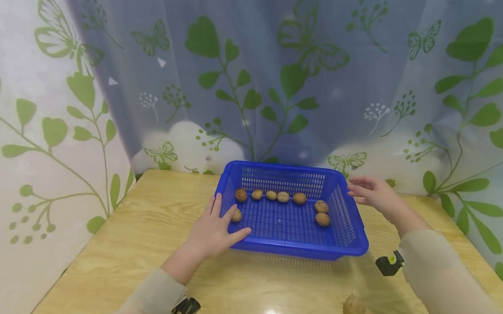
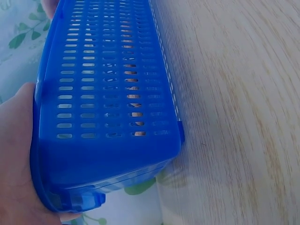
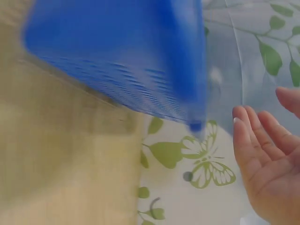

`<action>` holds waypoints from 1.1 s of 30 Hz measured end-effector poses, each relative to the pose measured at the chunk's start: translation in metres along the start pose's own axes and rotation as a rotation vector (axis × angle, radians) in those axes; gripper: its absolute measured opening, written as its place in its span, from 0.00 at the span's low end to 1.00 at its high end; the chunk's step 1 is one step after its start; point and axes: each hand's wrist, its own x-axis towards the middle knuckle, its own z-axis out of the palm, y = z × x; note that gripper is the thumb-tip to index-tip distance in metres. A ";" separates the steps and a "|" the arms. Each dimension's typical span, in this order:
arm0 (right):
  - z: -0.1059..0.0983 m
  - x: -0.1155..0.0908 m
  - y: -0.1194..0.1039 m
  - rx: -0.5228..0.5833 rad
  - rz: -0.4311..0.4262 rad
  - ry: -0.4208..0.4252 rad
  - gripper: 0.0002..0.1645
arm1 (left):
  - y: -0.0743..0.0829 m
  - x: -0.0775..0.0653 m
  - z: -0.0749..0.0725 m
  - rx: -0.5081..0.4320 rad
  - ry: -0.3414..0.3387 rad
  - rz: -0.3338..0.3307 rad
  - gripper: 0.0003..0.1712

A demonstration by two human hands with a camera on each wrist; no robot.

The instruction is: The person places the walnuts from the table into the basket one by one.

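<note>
A blue plastic basket (image 1: 273,244) with slotted walls stands on the wooden table, several walnuts (image 1: 283,197) lying along its back and sides. My left hand (image 1: 210,230) rests on the basket's left front corner, fingers spread over the left rim and thumb over the front one. One walnut (image 1: 236,215) is partly hidden behind those fingers. Just off the basket's right rear corner, my right hand (image 1: 372,194) is raised with nothing in it. The right wrist view shows that hand (image 3: 272,164) palm up-facing, fingers extended, apart from the basket (image 3: 112,37).
Another walnut (image 1: 354,308) lies on the table (image 1: 149,218) near its front, right of the basket. Behind the table hangs a curtain (image 1: 254,83) printed with leaves and butterflies. Dark wrist devices (image 1: 390,263) sit at both sleeves.
</note>
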 end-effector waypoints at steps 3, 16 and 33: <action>0.006 -0.015 0.005 -0.037 -0.013 0.007 0.36 | 0.000 0.001 -0.002 0.018 0.006 -0.006 0.51; 0.020 -0.076 0.029 -0.098 -0.059 0.060 0.32 | 0.004 0.000 -0.006 0.029 -0.009 -0.010 0.49; 0.054 -0.127 0.080 -0.026 -0.044 -0.415 0.32 | 0.006 -0.001 -0.004 0.008 -0.030 -0.019 0.50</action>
